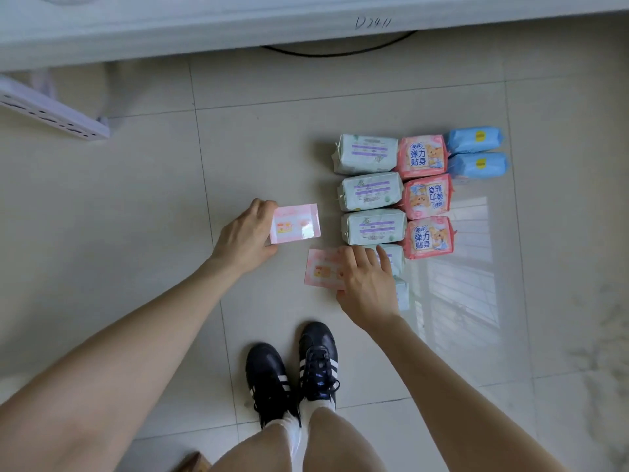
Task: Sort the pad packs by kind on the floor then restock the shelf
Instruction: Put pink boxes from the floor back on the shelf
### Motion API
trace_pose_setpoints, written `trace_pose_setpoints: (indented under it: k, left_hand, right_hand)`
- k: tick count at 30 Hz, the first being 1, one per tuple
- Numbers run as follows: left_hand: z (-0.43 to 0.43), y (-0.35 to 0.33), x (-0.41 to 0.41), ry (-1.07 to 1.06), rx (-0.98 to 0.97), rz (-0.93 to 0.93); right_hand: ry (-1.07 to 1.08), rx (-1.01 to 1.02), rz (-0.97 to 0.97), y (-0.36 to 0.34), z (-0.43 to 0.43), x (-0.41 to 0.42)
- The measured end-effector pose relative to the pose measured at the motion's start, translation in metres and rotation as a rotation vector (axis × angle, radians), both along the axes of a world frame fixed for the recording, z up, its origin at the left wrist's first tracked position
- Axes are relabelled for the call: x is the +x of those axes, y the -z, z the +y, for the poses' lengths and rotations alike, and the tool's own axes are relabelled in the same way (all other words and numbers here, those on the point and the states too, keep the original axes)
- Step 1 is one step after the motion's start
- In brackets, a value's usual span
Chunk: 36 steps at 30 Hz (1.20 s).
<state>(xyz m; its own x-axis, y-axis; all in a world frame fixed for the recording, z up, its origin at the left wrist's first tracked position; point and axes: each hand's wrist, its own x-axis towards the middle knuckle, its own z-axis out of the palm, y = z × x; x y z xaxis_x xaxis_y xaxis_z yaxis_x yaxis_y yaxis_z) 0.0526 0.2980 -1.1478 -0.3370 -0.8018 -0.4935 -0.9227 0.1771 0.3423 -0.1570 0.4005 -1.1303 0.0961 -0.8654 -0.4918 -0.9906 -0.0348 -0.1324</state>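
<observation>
On the tiled floor lie sorted pad packs: a column of several mint-green packs point(369, 191), beside it three coral-pink packs point(427, 196) with a cartoon print, and two blue packs point(476, 153) at the far right. My left hand point(246, 231) grips the left end of a flat pale-pink pack point(297, 223), held left of the green column. My right hand point(366, 284) holds a second pale-pink pack point(321, 272) by its right side, low over the floor. That hand covers most of the lowest green packs point(394, 258).
A white shelf edge point(238, 25) runs across the top, with a black cable point(340, 52) under it. A white slotted rack piece point(51, 110) lies at the far left. My two black shoes point(292, 373) stand near the bottom centre. Bare floor tiles point(136, 206) extend to the left.
</observation>
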Motion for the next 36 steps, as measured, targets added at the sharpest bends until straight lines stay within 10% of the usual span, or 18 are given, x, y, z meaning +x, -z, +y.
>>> trace_pose_setpoints:
  k: [36]
  left_hand:
    - [0.013, -0.582, 0.135, -0.236, -0.378, 0.327]
  right_hand:
    - [-0.095, -0.299, -0.217, -0.564, -0.046, 0.066]
